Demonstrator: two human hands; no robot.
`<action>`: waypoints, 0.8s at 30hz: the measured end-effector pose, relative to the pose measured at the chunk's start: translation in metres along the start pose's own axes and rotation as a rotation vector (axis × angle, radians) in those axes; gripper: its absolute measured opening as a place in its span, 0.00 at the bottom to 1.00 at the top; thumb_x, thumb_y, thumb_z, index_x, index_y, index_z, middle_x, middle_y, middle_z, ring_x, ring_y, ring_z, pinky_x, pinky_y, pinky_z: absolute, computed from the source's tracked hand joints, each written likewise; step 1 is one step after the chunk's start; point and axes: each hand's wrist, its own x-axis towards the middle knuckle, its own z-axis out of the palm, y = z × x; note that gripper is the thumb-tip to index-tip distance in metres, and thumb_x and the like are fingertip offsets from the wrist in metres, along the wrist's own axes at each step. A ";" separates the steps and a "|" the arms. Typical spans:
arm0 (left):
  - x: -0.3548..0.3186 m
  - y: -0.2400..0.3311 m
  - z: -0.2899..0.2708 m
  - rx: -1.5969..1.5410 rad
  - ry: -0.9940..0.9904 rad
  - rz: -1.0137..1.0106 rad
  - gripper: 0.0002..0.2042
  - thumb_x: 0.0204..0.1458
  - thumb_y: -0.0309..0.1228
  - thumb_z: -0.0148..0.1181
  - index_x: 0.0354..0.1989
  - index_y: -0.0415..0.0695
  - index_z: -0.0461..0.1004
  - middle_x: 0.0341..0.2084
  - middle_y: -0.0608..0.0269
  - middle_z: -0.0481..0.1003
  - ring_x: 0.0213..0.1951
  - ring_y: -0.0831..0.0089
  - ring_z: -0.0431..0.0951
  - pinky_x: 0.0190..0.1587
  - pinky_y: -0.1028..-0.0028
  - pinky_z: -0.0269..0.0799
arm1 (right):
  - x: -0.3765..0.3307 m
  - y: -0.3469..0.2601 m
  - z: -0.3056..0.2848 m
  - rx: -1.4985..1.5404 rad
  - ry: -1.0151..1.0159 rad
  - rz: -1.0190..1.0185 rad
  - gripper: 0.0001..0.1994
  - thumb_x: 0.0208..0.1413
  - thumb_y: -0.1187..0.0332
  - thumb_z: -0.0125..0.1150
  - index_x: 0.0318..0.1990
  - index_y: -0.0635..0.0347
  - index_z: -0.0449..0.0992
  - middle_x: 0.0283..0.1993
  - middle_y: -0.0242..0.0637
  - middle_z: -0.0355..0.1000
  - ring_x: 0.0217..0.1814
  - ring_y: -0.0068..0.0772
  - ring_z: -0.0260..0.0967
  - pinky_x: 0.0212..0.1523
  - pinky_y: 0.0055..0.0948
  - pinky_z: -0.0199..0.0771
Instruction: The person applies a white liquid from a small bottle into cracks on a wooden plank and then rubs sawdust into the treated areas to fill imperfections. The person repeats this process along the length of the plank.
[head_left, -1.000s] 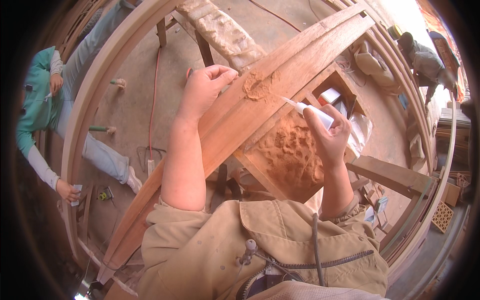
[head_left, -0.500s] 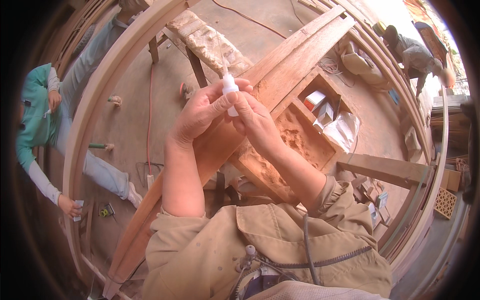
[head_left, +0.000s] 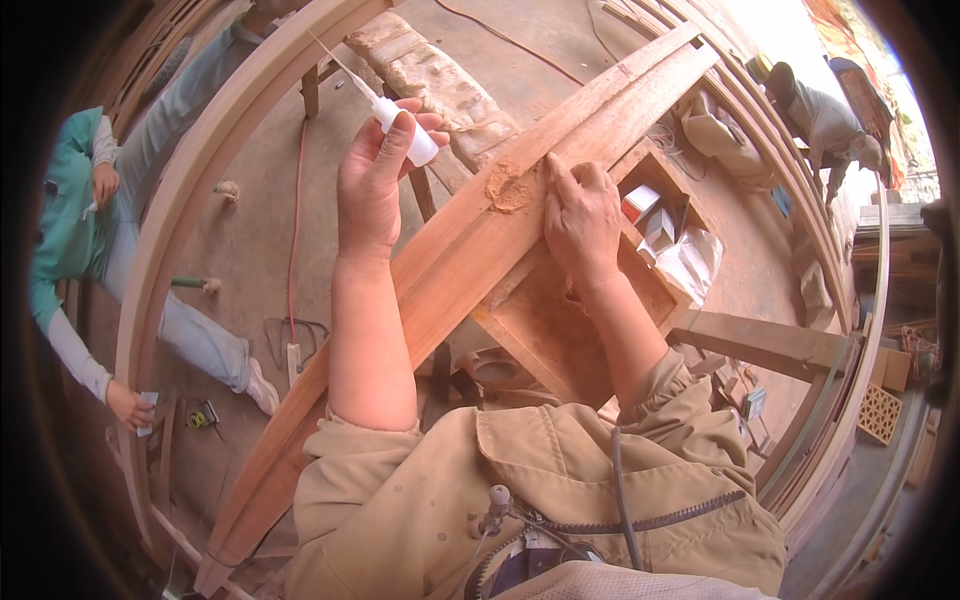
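Note:
My left hand [head_left: 375, 170] is raised left of the long wooden beam [head_left: 440, 290], its fingers closed around a white squeeze bottle [head_left: 408, 135]. The bottle's long thin nozzle points up and to the left. On the beam's upper face lies a small heap of sawdust [head_left: 512, 188]. My right hand [head_left: 582, 215] rests at the beam's right edge, just right of the heap. Its index finger reaches onto the wood while the other fingers curl in. Whatever those curled fingers may hold is hidden.
Under the beam on the right stands a wooden box [head_left: 520, 355] with small cartons [head_left: 640, 203] and a plastic bag [head_left: 690, 262]. A dusty bench [head_left: 430, 75] stands beyond. Curved wooden rails [head_left: 150, 250] flank both sides. One person [head_left: 75, 220] is at left, another [head_left: 820, 115] at far right.
My hands have parted. The bottle, earlier upright between both hands, has moved up and left in my left hand and tilted. My right hand has come onto the beam beside the sawdust.

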 end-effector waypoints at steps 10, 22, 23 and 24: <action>0.000 0.001 -0.001 0.014 -0.008 0.018 0.17 0.54 0.40 0.55 0.45 0.40 0.69 0.36 0.58 0.74 0.37 0.71 0.76 0.42 0.76 0.69 | -0.017 -0.028 -0.008 0.197 -0.058 0.080 0.14 0.42 0.62 0.65 0.38 0.53 0.77 0.29 0.35 0.67 0.37 0.38 0.65 0.41 0.34 0.64; -0.002 0.001 0.002 0.018 0.004 0.011 0.18 0.53 0.39 0.57 0.45 0.38 0.70 0.34 0.59 0.75 0.36 0.73 0.75 0.45 0.75 0.67 | -0.006 -0.030 0.006 0.112 0.027 0.047 0.06 0.42 0.64 0.65 0.28 0.52 0.79 0.25 0.31 0.68 0.29 0.34 0.68 0.33 0.30 0.65; -0.002 0.001 0.002 0.002 0.004 0.013 0.17 0.53 0.39 0.57 0.44 0.38 0.70 0.33 0.59 0.75 0.35 0.74 0.75 0.44 0.76 0.67 | -0.005 -0.029 0.006 0.131 0.024 0.031 0.05 0.42 0.65 0.64 0.27 0.53 0.79 0.25 0.31 0.68 0.29 0.35 0.68 0.32 0.31 0.65; -0.002 0.001 0.003 -0.014 0.005 0.015 0.17 0.53 0.39 0.57 0.44 0.38 0.70 0.32 0.59 0.75 0.35 0.75 0.75 0.43 0.77 0.68 | -0.004 -0.026 0.006 0.151 0.022 0.015 0.05 0.42 0.65 0.64 0.27 0.53 0.78 0.24 0.32 0.68 0.28 0.35 0.68 0.31 0.31 0.66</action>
